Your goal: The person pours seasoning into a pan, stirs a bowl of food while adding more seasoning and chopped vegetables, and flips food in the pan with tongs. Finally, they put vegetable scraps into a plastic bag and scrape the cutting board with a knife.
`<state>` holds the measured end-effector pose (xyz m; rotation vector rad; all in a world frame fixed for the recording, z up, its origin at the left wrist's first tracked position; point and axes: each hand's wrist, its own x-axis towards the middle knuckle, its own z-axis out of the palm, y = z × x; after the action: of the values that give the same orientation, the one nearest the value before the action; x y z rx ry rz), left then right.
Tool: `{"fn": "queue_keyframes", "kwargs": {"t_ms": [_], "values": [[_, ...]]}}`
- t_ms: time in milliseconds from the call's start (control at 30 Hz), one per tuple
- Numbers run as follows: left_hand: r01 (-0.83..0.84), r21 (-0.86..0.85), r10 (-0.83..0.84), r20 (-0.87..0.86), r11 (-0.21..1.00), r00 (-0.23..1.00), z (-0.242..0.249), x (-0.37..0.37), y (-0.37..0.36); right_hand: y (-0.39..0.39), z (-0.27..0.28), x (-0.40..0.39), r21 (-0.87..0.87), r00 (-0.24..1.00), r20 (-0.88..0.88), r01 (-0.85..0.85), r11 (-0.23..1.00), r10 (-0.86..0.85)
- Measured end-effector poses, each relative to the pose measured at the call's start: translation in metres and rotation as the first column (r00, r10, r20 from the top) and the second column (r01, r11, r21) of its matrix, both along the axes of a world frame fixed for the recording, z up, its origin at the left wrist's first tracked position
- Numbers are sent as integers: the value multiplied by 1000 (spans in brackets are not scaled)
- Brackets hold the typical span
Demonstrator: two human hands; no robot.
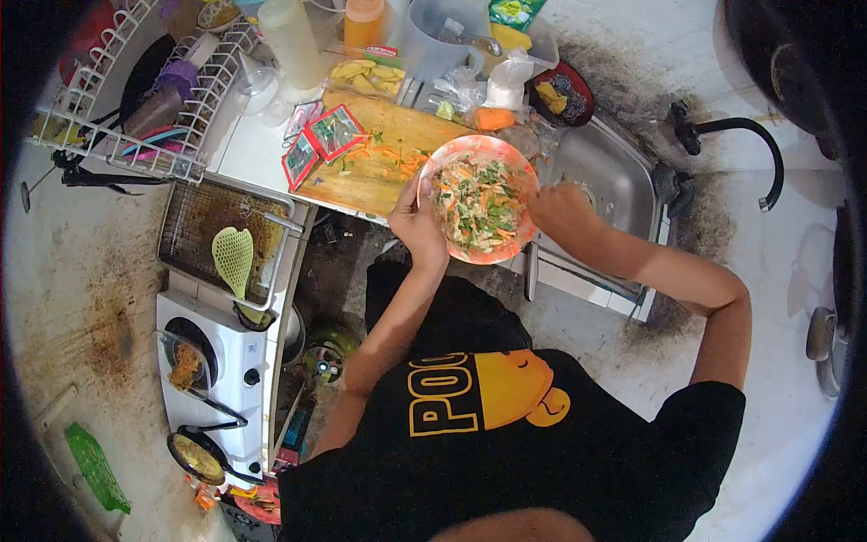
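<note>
- The left hand [417, 230] grips the near-left side of the bowl [488, 256], fingers closed on its edge, thumb up by the rim.
- The left forearm slants up from beside the body, only gently bent.
- The right hand [564, 210] is curled into a fist at the bowl's right rim; whether it has hold of the rim or a utensil cannot be told.
- The right elbow juts well out to the side, sharply bent, the forearm reaching inward to the bowl.
- The bowl is between both hands, in front of the chest, overlapping the board [406, 126] and near the sink [623, 190]; in it lies a mix [483, 203] of orange shreds, green pieces and pale matter.
- The black shirt [587, 452] shows "PO" in yellow outline, then a partly hidden letter, beside a yellow cartoon head.
- Red-edged packets [336, 134] lie at the board's left end, their print too small to read.
- A green packet [515, 11] at the back carries illegible writing.
</note>
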<state>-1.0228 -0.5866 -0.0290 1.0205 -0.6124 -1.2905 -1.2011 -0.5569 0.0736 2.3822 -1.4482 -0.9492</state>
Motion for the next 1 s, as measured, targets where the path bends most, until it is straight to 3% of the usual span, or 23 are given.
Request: {"fn": "queue_keyframes", "kwargs": {"t_ms": [67, 200, 267, 400, 467, 500, 567, 600, 667, 700, 767, 900, 967, 1000], "values": [[-16, 2, 16, 0, 1000, 1000, -1, 0, 0, 2, 2, -3, 144, 994, 95, -71, 987, 58], [-17, 8, 17, -5, 1000, 1000, -8, -1, -1, -6, 6, -7, 221, 958, 271, -158, 962, 96], [-32, -5, 32, -19, 999, 999, -11, -3, -2, -8, 7, -9, 329, 958, 282, -47, 943, -50], [-9, 50, 15, -113, 999, 993, -12, -5, -3, 7, -9, -2, 269, 909, 404, -13, 963, -101], [10, 66, -1, -144, 998, 990, -12, -4, -4, 10, -14, 8, 314, 846, 454, 141, 939, -279], [33, 72, -21, -170, 997, 985, -12, -4, -4, 10, -16, 12, 313, 844, 457, 143, 939, -281], [61, 78, -45, -194, 995, 980, -10, -5, -4, 9, -18, 16, 316, 736, 517, 311, 896, -438], [104, 119, -73, -238, 987, 968, -6, -5, -5, 7, -19, 16, 315, 733, 519, 313, 896, -439], [148, 156, -101, -275, 977, 956, -4, -3, -7, 0, -23, 15, 302, 573, 643, 419, 856, -507], [158, 154, -108, -290, 975, 951, -4, -4, -10, -3, -21, 13, 300, 567, 649, 423, 855, -508], [173, 146, -122, -306, 974, 944, -8, -7, -13, -8, -14, 7, 381, 392, 718, 472, 795, -576], [90, 108, -64, -224, 990, 972, -16, -9, -15, -13, -12, -30, 314, 337, 798, 476, 822, -500], [95, 107, -72, -199, 990, 977, -15, -10, -14, -18, 4, -45, 477, 176, 770, 480, 737, -613], [88, 95, -70, -174, 992, 982, -15, -9, -15, -19, 3, -52, 476, 174, 771, 484, 735, -613]]}}
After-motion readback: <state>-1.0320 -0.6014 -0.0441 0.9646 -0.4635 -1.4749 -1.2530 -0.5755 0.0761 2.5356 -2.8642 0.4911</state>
